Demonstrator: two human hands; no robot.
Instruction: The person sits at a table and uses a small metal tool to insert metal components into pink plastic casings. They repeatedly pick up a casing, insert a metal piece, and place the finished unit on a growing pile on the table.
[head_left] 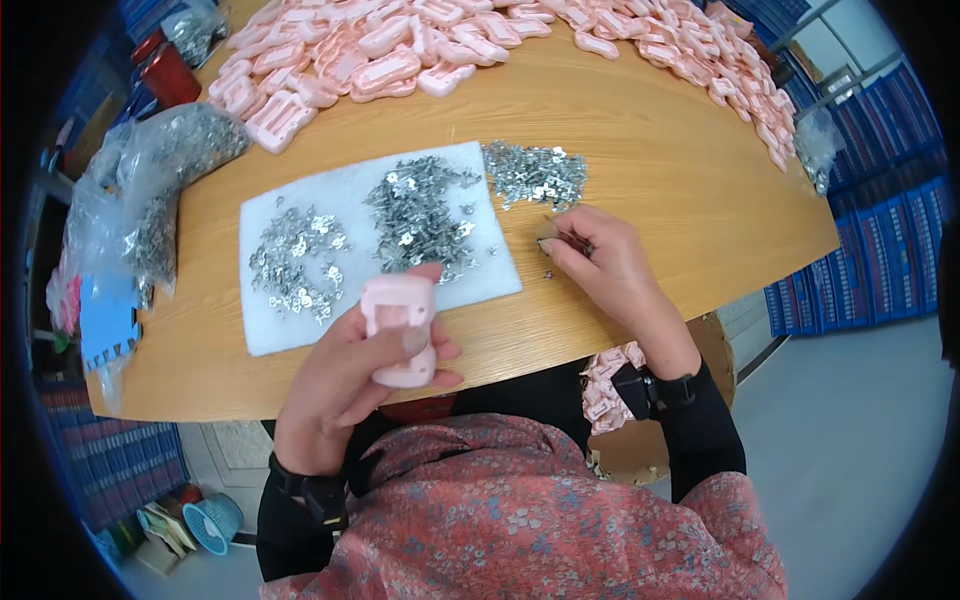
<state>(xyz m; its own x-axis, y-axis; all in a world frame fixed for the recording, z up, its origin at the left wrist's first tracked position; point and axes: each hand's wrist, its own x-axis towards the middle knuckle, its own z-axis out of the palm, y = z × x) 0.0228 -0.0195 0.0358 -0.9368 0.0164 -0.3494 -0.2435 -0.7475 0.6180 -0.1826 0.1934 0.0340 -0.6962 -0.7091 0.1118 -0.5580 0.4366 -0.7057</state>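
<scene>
Head; casing (pixel 421 318) in left grip (pixel 345 368)

Smock (pixel 530 520) — coral red, flowered | sleeves (pixel 705 450) — black | wristbands (pixel 677 391), black, both wrists

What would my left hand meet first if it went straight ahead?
Probably the middle pile of metal pieces on the white mat, though your left hand might pass above it; its height is hard to judge.

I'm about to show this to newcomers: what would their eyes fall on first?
Probably the heaps of pink pieces spread along the far side of the table. Next, the piles of small silvery parts on and beside the white mat. Then the pink piece held in the left hand, left of the picture's centre.
</scene>
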